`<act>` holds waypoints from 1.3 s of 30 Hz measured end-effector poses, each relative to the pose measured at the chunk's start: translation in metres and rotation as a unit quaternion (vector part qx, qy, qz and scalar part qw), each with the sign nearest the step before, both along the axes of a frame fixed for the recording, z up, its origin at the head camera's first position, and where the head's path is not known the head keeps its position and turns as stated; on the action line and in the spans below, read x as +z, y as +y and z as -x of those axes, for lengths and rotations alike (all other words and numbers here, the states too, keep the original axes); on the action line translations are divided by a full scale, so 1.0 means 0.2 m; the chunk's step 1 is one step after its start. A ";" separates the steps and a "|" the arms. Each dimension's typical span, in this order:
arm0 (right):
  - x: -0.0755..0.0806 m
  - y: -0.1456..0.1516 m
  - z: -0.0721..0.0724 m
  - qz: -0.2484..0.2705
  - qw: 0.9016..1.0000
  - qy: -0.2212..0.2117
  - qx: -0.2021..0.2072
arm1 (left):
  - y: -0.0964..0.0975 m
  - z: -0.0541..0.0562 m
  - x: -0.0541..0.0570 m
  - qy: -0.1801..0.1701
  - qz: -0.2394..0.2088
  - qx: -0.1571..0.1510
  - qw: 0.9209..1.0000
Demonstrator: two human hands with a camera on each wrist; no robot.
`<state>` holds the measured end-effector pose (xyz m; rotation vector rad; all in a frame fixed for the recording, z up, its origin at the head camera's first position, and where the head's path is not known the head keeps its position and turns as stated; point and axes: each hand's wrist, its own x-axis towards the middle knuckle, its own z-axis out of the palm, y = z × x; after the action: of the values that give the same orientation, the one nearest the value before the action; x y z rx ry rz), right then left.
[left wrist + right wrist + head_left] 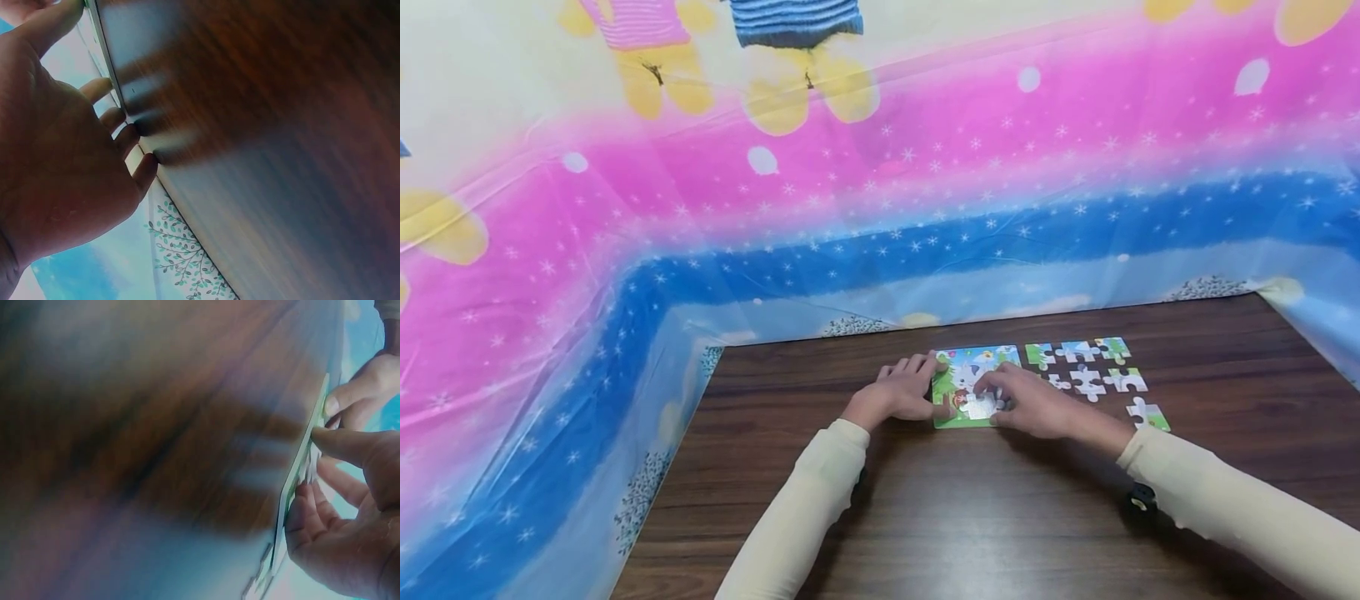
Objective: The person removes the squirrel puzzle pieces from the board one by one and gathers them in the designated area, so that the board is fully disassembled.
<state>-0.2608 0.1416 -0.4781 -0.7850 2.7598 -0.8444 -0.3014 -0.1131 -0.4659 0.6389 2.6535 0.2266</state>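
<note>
A jigsaw puzzle board (947, 419) with a green border and a cartoon picture lies on the table. My left hand (906, 389) rests along its left side, fingers spread, with the thumb on the lower left part. Over the right half of the board, my right hand (1033, 402) has its thumb and fingers bent around a puzzle piece (313, 464). In the head view, a pale silvery patch shows beside those fingertips; the hand partly covers it. The right thumb touches the board's near edge in the right wrist view.
Loose puzzle pieces (1087, 382), several in loose rows, lie right of the board on the dark wooden table (925, 517). One piece (1147, 414) sits near the right forearm. A patterned cloth (850, 200) hangs behind the table and along its left side.
</note>
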 end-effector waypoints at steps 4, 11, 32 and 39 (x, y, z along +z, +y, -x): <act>0.01 0.00 0.02 -0.016 1.000 0.005 0.009 | 0.00 -0.02 0.03 0.007 0.003 -0.002 1.000; 0.01 0.00 0.02 -0.022 0.999 0.023 0.016 | 0.00 -0.03 0.04 0.006 0.001 -0.006 1.000; 0.09 0.31 -0.02 -0.005 0.994 0.096 0.050 | 0.01 -0.03 0.05 0.017 0.002 -0.015 1.000; 0.06 0.58 -0.11 -0.028 0.995 0.093 0.028 | 0.00 -0.01 0.01 0.010 0.007 -0.006 1.000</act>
<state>-0.2396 0.2569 -0.4667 -0.9717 2.8915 -0.7131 -0.2996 -0.1135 -0.4631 0.6562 2.6676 0.1997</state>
